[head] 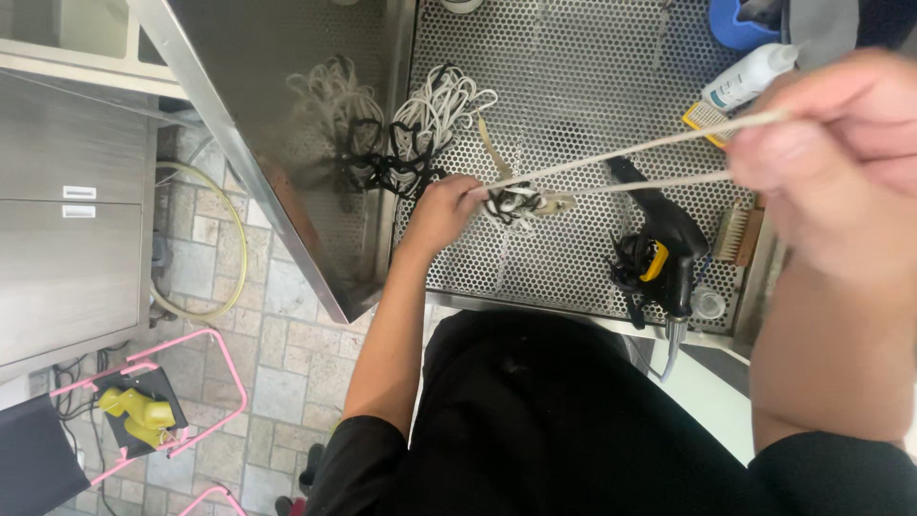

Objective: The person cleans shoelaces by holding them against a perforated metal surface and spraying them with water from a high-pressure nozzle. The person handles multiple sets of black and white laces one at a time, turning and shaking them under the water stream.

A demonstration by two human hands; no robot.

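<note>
1. The left hand (441, 212) rests low on the tabletop (573, 76), which is shiny metal full of little round holes.
2. Its fingers are curled tight around one end of a pale cord (621, 153), right beside a small black and white knot (513, 203) of cord.
3. The right hand (836, 158) is up high and close to the camera, so it looks very big and a bit blurry.
4. Its fingers are pinched shut on the other end of the pale cord.
5. The cord runs in two thin lines from one hand to the other, pulled straight above the tabletop.
6. Behind the left hand lies a bundle of white cords (435, 110) with black cords (387, 167) tangled at its bottom. It sits against a shiny metal wall (277, 96), which shows it again like a mirror.
7. A black tool with a yellow part (664, 256) lies on the tabletop, under the stretched cord.
8. A white bottle (745, 78) lies near the right hand, with a small brush (737, 234) below it by the edge.
9. Something blue (737, 24) sits at the far corner.
10. Down on the stone floor (267, 315) stands a pink frame (162, 397) with a yellow thing (138, 409) in it.
11. The person wears black clothes (535, 420).
</note>
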